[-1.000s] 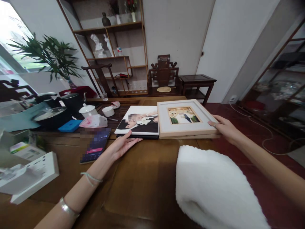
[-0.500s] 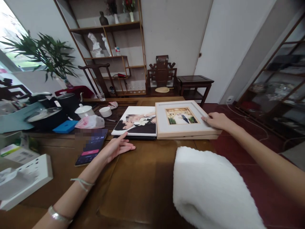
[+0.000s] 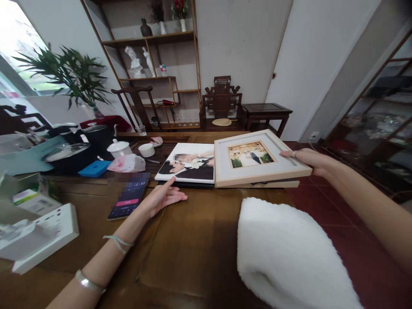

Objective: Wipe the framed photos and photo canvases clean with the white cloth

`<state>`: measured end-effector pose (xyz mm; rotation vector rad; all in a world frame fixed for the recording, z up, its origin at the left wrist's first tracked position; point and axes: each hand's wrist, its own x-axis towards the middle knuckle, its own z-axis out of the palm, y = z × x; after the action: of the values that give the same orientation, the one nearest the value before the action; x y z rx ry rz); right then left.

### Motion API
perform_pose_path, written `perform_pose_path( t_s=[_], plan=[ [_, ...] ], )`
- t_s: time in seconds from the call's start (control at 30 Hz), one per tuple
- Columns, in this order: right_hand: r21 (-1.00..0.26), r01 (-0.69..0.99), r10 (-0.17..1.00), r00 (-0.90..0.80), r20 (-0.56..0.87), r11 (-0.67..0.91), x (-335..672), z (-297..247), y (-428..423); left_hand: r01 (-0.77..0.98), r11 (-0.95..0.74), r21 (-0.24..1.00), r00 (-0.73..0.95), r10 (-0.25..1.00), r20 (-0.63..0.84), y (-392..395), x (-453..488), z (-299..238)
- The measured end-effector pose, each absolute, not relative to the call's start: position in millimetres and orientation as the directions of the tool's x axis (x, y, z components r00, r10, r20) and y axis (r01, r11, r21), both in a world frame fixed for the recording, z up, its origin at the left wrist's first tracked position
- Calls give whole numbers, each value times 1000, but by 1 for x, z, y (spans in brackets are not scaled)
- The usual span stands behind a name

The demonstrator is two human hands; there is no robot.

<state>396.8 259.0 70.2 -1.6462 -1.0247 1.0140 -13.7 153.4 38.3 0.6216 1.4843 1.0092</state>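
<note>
My right hand (image 3: 307, 159) grips the right edge of a light wood picture frame (image 3: 222, 165) with a white mat and a wedding photo. That edge is tilted up, while the left edge stays low. Beneath it lies a second wooden frame (image 3: 283, 184), mostly hidden. To the left, a photo panel (image 3: 193, 171) with a picture of a couple rests on a dark flat item (image 3: 180, 184). My left hand (image 3: 165, 196) is open, its thumb at the panel's front left edge and its other fingers stretched out over the table.
A phone (image 3: 128, 197) lies left of my left hand, and a fluffy white cloth (image 3: 286, 253) sits at front right. White cups (image 3: 146, 149), a blue box (image 3: 94, 168), a pot (image 3: 69, 156) and a white box lid (image 3: 64, 227) crowd the table's left side.
My right hand has raised the right side of the upper frame, opening a gap above the lower one. My left hand stays by the photo panel. The whole view has shifted slightly.
</note>
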Motion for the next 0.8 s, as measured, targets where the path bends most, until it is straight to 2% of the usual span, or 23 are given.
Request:
perform_pose_path(
  t_s=[0.1,0.33,0.53,0.6,0.73,0.77,0.8],
  plan=[
    [-945,107,923,272,-272,-310,387,78,254,-171,481,860,-185,842,-507,153,-13,39],
    [-962,6,914,314,-257,-272,377,95,220,-170,476,863,-147,854,-500,153,-15,36],
    [-953,-94,912,278,-303,-288,367,103,158,-104,466,879,-153,866,-477,148,-16,37],
    [-949,-124,911,268,-313,-289,360,102,137,-83,448,890,-96,885,-455,140,-11,44],
    [-959,-148,929,250,-274,-243,339,95,107,-177,378,909,176,921,-348,111,14,67],
    [-966,-142,937,246,-247,-218,334,93,102,-215,347,913,196,931,-308,102,21,73],
    [-973,-133,946,239,-217,-190,328,90,99,-244,311,918,143,948,-283,94,28,79]
  ],
)
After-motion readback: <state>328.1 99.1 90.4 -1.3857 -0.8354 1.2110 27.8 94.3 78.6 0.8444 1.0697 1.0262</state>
